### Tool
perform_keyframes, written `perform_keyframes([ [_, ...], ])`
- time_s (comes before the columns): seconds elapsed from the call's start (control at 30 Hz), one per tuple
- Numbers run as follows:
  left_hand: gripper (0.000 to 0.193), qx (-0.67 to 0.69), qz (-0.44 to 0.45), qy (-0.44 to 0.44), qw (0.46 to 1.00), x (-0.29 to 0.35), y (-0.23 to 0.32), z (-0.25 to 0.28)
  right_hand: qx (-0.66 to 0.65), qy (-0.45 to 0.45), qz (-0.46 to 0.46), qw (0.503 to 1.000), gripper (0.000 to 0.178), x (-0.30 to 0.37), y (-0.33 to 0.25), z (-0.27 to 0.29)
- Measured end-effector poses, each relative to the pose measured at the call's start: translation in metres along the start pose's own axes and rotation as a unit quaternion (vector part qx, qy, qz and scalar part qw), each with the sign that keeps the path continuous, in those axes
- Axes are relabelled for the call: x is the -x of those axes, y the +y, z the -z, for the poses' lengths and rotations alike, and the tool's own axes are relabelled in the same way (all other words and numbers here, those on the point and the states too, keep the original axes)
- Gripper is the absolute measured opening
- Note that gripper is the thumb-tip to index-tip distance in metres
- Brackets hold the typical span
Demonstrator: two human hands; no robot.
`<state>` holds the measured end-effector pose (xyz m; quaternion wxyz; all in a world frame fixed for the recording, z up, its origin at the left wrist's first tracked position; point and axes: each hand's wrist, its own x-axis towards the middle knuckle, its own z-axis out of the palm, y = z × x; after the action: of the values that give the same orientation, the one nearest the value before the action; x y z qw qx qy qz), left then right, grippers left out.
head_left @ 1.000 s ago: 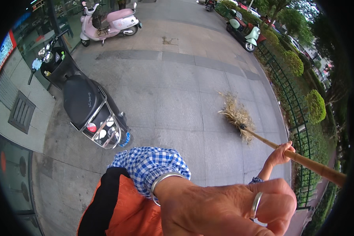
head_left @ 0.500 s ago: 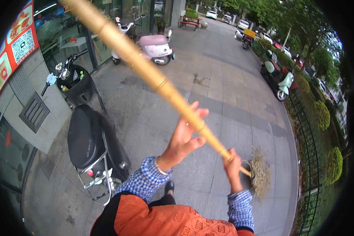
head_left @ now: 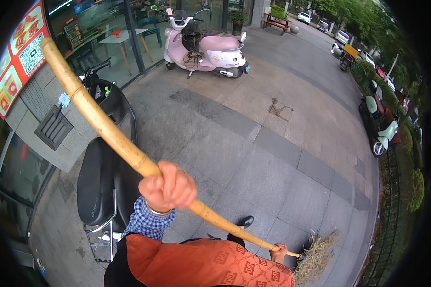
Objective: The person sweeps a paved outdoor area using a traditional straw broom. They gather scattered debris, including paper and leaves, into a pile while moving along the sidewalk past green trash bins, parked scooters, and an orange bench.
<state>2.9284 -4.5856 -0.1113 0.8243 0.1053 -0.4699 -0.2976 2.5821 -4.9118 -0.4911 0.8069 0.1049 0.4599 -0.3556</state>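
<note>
A long bamboo-handled broom slants across my front, from the upper left down to the lower right. My left hand is wrapped in a fist around the upper part of its handle. Lower down, close to the broom's head, my right hand grips the same pole; part of it lies behind my orange garment. The broom's straw bristles are at the lower right, over the grey paving. Blue checked cuffs and an orange garment show on me, and one dark shoe is on the ground.
A black scooter stands close on my left, beside a wall and glass shopfront. Ahead is a pink scooter. Grey paving stretches forward. Along the right run a green fence, hedges and a pale green scooter.
My left hand, open beside the pole before, is now closed around it. My right hand and the bristles sit lower in view, and the handle's upper end has swung down and left.
</note>
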Motion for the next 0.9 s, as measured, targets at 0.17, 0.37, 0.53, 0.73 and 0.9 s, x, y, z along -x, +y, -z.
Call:
perform_keyframes([
  [0.17,0.026,-0.057,-0.026,0.153,0.986,-0.069,-0.029,0.072,0.009,0.06,-0.064,0.996,0.037,-0.077,0.002,-0.143],
  [0.37,0.025,-0.165,-0.117,0.225,0.953,-0.138,-0.018,0.119,0.108,0.058,-0.12,0.985,0.035,-0.149,0.035,-0.314],
  [0.53,0.025,-0.295,-0.264,0.287,0.872,-0.157,0.033,0.142,0.184,0.001,-0.228,0.956,0.034,-0.17,0.144,-0.459],
  [0.73,0.02,-0.424,-0.341,0.304,0.782,-0.14,0.126,0.143,0.343,-0.052,-0.336,0.875,0.031,-0.144,0.301,-0.571],
  [0.9,0.022,-0.497,-0.369,0.384,0.685,-0.116,0.166,0.035,0.375,-0.063,-0.511,0.771,0.032,-0.087,0.4,-0.611],
])
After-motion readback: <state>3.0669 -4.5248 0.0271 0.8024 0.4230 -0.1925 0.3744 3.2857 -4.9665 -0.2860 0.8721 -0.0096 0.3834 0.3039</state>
